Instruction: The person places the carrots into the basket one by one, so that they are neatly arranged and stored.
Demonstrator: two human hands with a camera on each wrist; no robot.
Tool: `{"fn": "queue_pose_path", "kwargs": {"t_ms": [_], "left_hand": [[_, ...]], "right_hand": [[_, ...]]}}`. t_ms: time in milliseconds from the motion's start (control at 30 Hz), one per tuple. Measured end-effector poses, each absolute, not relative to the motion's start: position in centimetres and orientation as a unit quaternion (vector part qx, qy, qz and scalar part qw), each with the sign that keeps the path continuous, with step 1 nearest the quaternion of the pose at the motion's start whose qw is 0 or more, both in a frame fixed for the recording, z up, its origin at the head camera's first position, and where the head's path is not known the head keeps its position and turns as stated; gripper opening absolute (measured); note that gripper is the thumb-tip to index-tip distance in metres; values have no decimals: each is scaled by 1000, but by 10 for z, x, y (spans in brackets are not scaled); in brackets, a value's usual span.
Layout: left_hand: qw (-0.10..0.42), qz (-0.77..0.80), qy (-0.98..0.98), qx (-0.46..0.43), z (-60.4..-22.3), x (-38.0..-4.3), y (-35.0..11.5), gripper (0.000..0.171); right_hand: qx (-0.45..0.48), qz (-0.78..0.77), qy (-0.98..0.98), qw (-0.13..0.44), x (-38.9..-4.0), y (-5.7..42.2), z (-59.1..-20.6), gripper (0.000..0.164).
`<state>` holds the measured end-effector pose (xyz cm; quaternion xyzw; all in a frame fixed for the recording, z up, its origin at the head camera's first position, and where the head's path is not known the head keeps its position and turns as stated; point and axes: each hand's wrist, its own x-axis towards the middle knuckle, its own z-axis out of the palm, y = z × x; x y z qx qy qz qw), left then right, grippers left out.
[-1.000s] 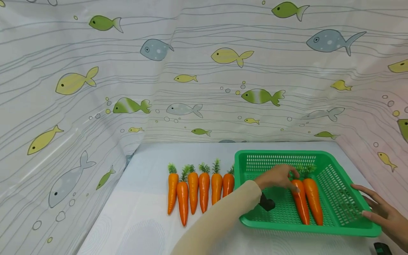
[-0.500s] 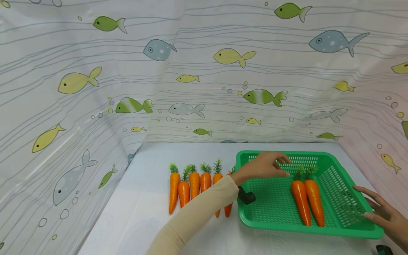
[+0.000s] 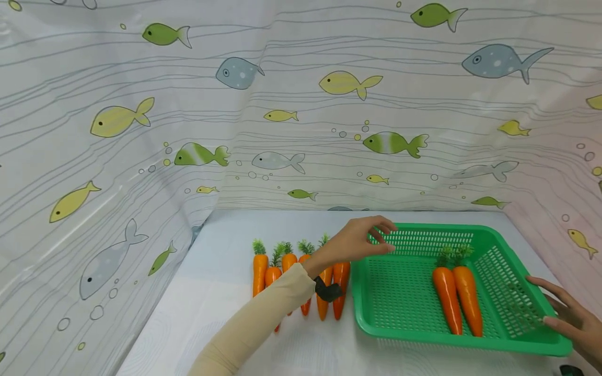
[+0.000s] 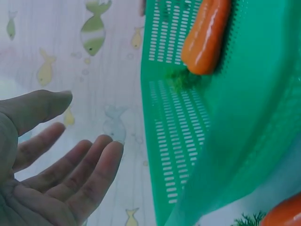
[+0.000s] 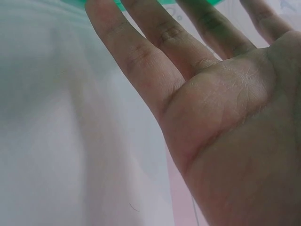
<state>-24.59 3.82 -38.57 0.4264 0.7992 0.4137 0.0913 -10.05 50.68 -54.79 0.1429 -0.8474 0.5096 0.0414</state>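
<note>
A green plastic basket (image 3: 423, 338) with slotted walls sits at the right of the table. Two orange carrots with green tops, a left one (image 3: 447, 297) and a right one (image 3: 467, 297), lie side by side in it. My left hand (image 3: 357, 240) hovers over the basket's far left corner, fingers loose, nothing in it; the left wrist view shows its palm and spread thumb. At the basket's right side, my right hand (image 3: 574, 318) touches the rim with thumb and fingers. Its fingers stretch out straight in the right wrist view.
Several more carrots (image 3: 259, 271) lie in a row left of the basket, partly hidden by my left sleeve (image 3: 256, 318). A black device (image 3: 329, 290) is on that wrist. A fish-printed sheet (image 3: 301, 172) encloses the white table's back and sides.
My left hand has left the two carrots in the basket and moved left to the basket's left edge, its forearm now over the row. The right hand stays at the rim.
</note>
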Motion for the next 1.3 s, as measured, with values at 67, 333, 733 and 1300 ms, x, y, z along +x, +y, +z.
{"fn": "queue_pose_path", "kwargs": {"t_ms": [67, 333, 733, 1300], "left_hand": [[86, 421, 798, 422, -386, -245, 31, 40], [52, 432, 801, 411, -382, -250, 0, 43], [30, 432, 825, 363, -395, -250, -48, 36], [12, 400, 884, 241, -440, -254, -136, 34]], "right_hand": [[136, 509, -849, 36, -100, 508, -549, 85], [113, 500, -859, 19, -101, 511, -551, 85], [136, 528, -838, 17, -100, 510, -549, 85], [169, 565, -808, 5, -102, 513, -547, 82]]}}
